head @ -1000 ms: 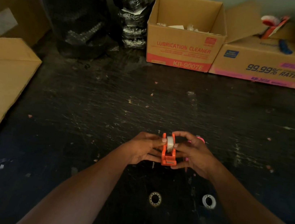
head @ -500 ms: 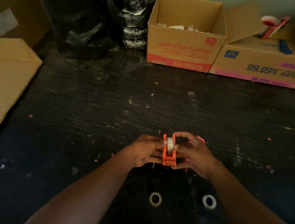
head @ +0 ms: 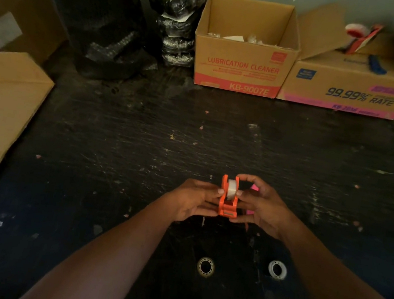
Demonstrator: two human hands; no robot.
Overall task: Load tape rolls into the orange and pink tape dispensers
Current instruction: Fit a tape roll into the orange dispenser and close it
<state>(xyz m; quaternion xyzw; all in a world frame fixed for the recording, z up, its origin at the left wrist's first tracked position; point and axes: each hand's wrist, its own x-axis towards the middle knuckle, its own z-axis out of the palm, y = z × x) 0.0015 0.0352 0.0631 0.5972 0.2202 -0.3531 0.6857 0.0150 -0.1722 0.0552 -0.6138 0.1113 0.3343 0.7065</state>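
Nothing has shifted: both hands' fingers (head: 219, 191) still grasp the orange tape dispenser (head: 227, 203), tape roll (head: 231, 192) between them. Uneven pressing could cock the roll off its seat.

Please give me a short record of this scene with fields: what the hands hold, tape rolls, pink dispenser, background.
held item: orange tape dispenser, between left hand and right hand
roll in dispenser: white tape roll, between the side walls
loose rolls: two on the black table, clear roll and white roll
pink dispenser: mostly hidden behind right hand
background: open cardboard box, second box
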